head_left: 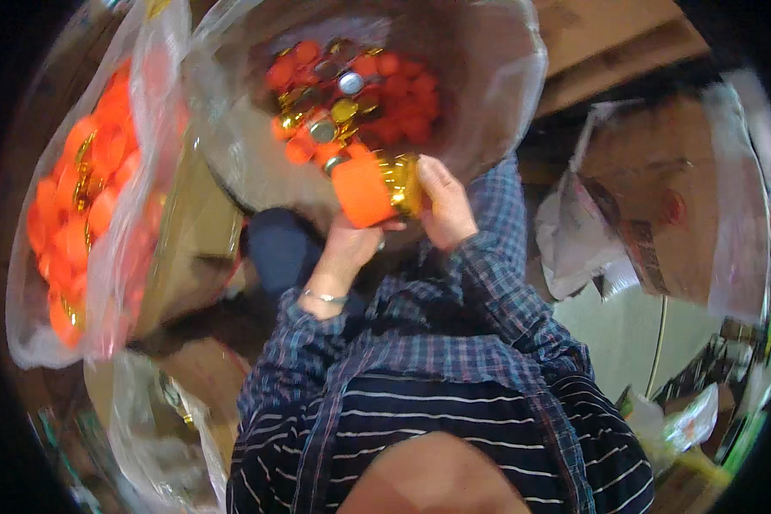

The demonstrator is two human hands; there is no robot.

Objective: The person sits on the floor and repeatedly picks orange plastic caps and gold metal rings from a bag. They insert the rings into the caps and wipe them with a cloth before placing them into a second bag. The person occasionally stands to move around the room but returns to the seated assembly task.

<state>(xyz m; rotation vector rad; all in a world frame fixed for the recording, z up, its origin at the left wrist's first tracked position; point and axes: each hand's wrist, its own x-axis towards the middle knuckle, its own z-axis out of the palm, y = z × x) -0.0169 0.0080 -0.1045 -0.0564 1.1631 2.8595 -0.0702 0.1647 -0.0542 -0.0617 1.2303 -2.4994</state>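
Note:
In front of my body, over the near rim of a large plastic-lined container [257, 184], I hold a wide orange cap [364, 190] with a shiny gold piece [400, 182] at its right end. My left hand [348, 250] grips the orange cap from below; most of its fingers are hidden behind it. The thumb and fingers of my right hand [445, 204] are closed on the gold piece. Whether the two parts are joined, I cannot tell. Beyond my hands, loose orange caps [403, 94] lie in the container among gold pieces [344, 110] and silver discs [350, 83].
At the left stands a clear plastic bag [38, 343] full of orange caps, some with gold pieces. A cardboard box [681, 201] lined with plastic is at the right. Below the bag, a carton [210, 373] holds more clear plastic. Flat cardboard [608, 38] lies at the upper right.

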